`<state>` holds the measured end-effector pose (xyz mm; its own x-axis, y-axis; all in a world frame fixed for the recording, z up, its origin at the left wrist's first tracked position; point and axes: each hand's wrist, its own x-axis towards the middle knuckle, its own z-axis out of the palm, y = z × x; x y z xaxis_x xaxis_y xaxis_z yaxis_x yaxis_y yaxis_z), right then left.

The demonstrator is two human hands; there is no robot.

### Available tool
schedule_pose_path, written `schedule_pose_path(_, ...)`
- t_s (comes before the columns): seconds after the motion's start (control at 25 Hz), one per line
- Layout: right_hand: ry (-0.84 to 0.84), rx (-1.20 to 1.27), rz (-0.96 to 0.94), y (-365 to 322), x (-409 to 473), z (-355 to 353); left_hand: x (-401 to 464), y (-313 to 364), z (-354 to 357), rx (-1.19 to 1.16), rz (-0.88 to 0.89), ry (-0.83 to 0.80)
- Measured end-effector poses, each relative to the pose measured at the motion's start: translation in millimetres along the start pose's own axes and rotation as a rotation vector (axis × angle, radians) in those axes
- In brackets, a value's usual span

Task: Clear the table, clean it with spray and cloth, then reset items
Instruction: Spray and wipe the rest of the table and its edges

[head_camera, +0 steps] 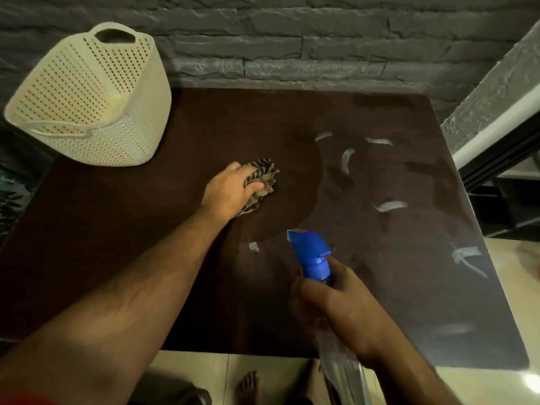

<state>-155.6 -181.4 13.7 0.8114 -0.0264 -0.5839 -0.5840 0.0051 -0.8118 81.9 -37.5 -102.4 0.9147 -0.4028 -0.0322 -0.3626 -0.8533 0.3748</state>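
Right hand (342, 305), nearest the viewer, grips one spray bottle (314, 258) by its neck, blue nozzle aimed over the table (117, 229). One dark square table, its right half filmed with wet streaks. One cream perforated basket (87, 97) stands on the far left corner. Left hand (230, 191) clutches one striped cloth (263, 176), bunched and pressed on the table's centre. For a thorough wipe, overlapping passes should probably run rightward across the streaks, with spray added only where the surface looks dry.
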Motion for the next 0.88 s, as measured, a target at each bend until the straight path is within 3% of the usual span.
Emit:
schedule_pose_path(0.32,0.003,0.029,0.125,32.0,-28.1,30.3,-3.9,5.3,-5.1,-0.020,-0.039,-0.070)
schedule_pose_path(0.52,0.127,-0.007,0.123,40.6,-41.4,9.0,-13.1,9.9,-4.1,-0.038,-0.077,-0.071)
schedule_pose_path(0.88,-0.070,-0.176,0.101,68.5,-67.0,33.9,-60.0,16.1,-0.6,-0.057,-0.107,-0.033)
